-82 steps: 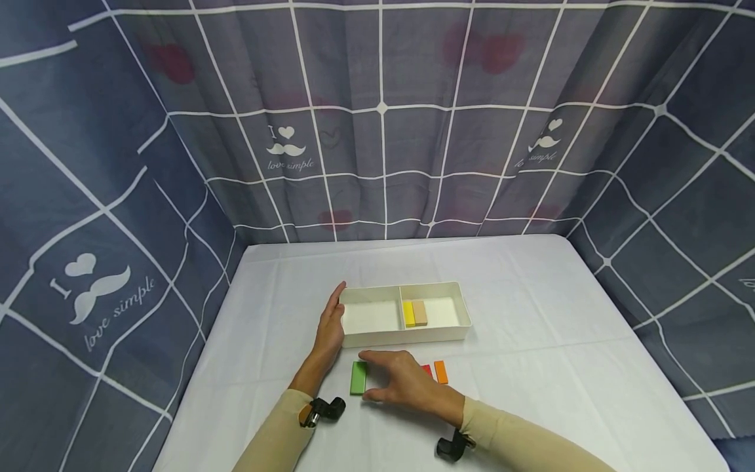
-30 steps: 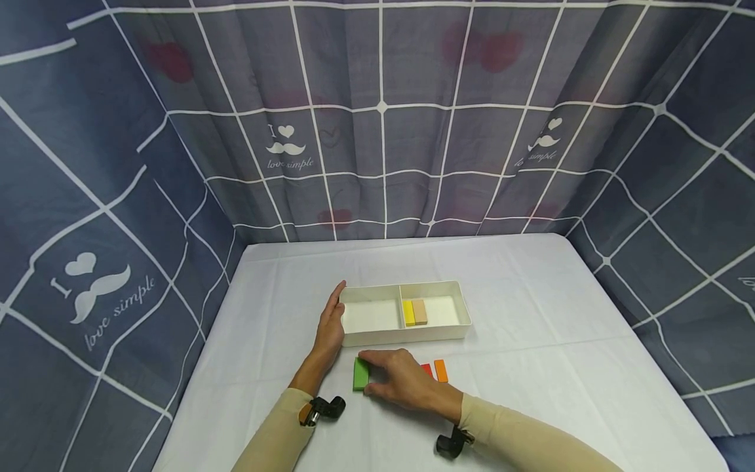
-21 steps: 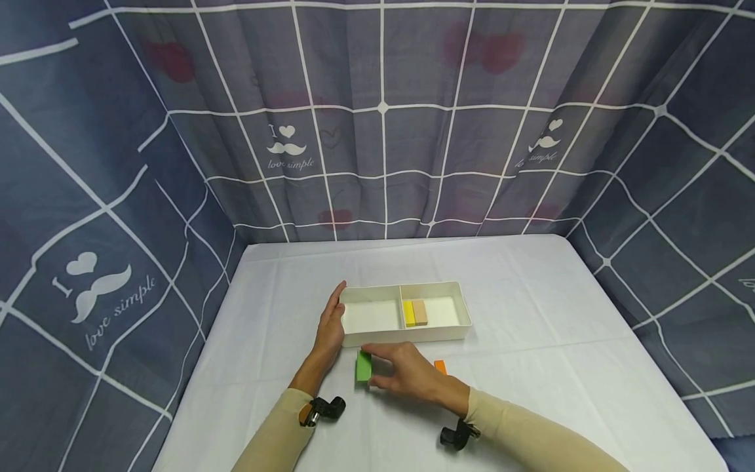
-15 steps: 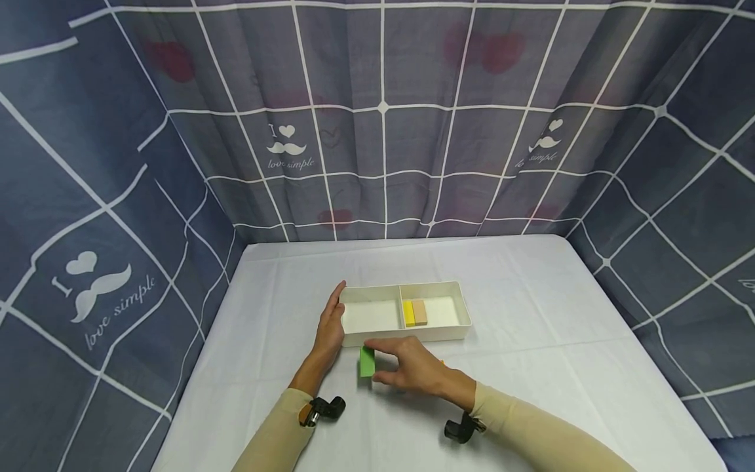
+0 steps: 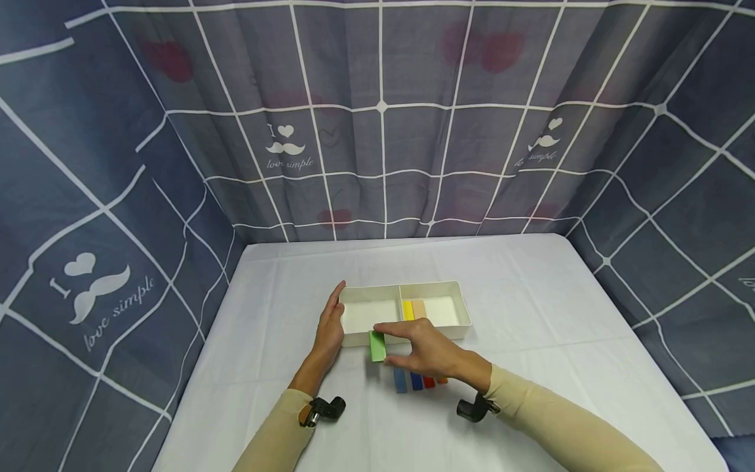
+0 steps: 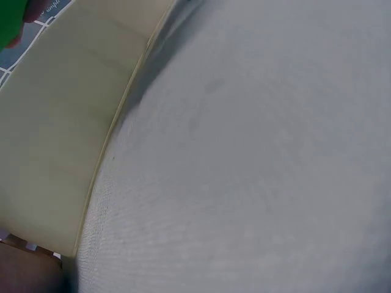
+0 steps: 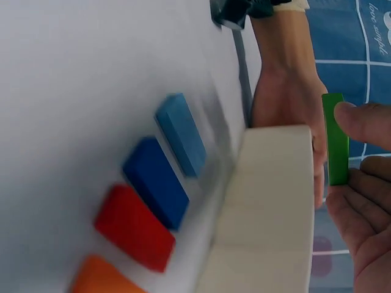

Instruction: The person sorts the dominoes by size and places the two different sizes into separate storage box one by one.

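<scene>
My left hand (image 5: pixel 329 328) lies with straight fingers against the left end of a cream two-compartment box (image 5: pixel 356 339). Between thumb and fingers, my right hand (image 5: pixel 429 349) pinches a green block (image 5: pixel 377 346) by its two ends. The block is raised off the table and overlaps the box's front wall in the head view; the right wrist view has it above the rim level. Inside the right compartment, against the divider, a yellow block (image 5: pixel 407 310) and a tan block (image 5: pixel 419 309) sit side by side, partly covered by my right hand.
In front of the box, under my right hand, a row of blocks lies on the white cloth: light blue (image 7: pixel 182 134), dark blue (image 7: pixel 156 182), red (image 7: pixel 134 227) and orange (image 7: pixel 102 278). A dark checked curtain (image 5: pixel 354 144) encloses the table's back and sides.
The green block has been lifted off the cloth by my right hand and carried forward and right to the box's front wall, uncovering the blue blocks. The left hand has stayed put.
</scene>
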The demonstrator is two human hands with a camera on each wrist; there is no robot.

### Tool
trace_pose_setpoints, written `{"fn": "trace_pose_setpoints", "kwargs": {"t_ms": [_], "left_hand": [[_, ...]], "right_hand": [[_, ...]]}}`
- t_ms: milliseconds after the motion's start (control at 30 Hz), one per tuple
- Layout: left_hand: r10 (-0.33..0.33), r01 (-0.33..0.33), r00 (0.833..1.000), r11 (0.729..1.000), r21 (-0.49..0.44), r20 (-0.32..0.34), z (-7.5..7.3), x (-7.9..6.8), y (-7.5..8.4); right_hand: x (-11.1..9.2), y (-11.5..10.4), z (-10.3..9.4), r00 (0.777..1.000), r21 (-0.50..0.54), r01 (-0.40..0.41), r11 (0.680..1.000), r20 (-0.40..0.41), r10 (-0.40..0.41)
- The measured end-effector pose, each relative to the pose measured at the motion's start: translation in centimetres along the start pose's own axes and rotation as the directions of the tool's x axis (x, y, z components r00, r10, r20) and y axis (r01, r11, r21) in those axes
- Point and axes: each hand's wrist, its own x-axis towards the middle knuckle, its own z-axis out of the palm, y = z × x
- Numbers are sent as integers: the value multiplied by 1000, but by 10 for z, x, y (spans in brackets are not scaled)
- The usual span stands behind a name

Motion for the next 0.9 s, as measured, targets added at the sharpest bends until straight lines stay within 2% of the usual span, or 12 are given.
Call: {"fn": "trace_pose_setpoints", "kwargs": {"t_ms": [200, 567, 900], "left_hand": [[-4, 4, 1000, 1000, 7, 1, 0, -1, 0], [-2, 2, 1000, 1000, 15, -7, 0, 1, 0], [2, -2, 1000, 1000, 22, -5, 0, 0, 0]], "right_hand": [[0, 6, -18, 999, -27, 21, 999, -32, -22], [-5, 26, -49, 994, -45, -97, 994, -60, 95], [-10, 50, -67, 986, -46, -151, 987, -73, 147]]}}
